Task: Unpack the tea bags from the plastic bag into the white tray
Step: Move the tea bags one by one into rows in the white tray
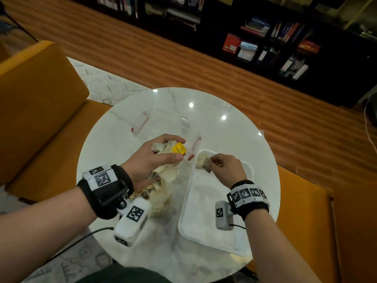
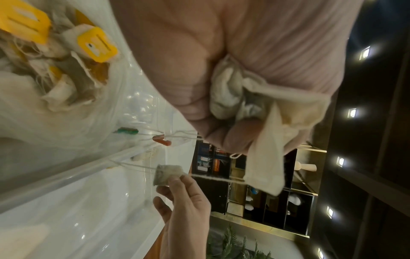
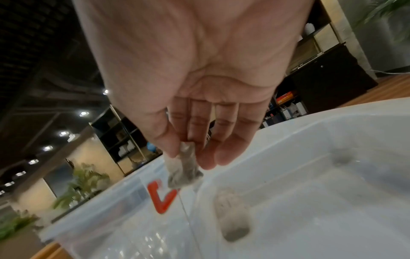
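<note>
Tea bag pinched in right hand

White tray, plastic bag on round table

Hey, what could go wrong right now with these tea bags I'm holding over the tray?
1. A string runs from the tea bag pinched in your right hand to the bunch gripped in your left hand. Dropping it could tug or tangle.
2. That bag hangs near the tray edge, so it may land outside.
3. The bunch could slip onto the table.
</note>
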A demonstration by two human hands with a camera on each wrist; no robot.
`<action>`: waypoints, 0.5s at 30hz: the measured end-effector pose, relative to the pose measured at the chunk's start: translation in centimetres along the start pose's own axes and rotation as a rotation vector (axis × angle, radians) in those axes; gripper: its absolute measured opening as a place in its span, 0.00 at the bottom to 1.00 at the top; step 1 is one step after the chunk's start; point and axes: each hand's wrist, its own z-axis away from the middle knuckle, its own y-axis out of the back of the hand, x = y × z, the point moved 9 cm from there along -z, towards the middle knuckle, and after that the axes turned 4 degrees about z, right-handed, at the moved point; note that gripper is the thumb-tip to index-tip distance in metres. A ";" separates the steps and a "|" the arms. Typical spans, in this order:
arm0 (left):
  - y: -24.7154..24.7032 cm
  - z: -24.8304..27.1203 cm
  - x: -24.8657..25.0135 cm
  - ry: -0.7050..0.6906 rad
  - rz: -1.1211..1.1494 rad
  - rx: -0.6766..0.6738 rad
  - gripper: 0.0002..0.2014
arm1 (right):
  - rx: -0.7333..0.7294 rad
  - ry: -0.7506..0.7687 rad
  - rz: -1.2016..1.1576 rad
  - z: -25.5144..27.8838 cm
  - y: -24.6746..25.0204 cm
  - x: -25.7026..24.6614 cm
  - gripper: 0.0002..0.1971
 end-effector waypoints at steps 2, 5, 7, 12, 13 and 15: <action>0.5 0.0 0.0 -0.002 0.012 0.017 0.22 | 0.020 0.015 -0.027 -0.1 0.4 -0.4 0.10; 1.1 0.1 -0.2 0.014 0.028 0.034 0.22 | 0.061 0.011 -0.146 -0.6 0.9 -0.4 0.10; 1.6 0.1 -0.4 0.027 0.043 0.042 0.22 | 0.046 0.012 -0.145 -1.4 0.2 -0.1 0.11; 1.6 0.2 0.0 0.024 0.042 0.054 0.21 | -0.090 -0.032 -0.039 -3.8 -4.2 2.0 0.06; 1.7 0.2 0.1 0.024 0.044 0.055 0.20 | -0.113 -0.038 0.003 -4.2 -4.8 2.4 0.07; 1.7 0.2 0.3 0.020 0.051 0.049 0.21 | -0.155 -0.042 0.084 -4.8 -5.5 2.9 0.09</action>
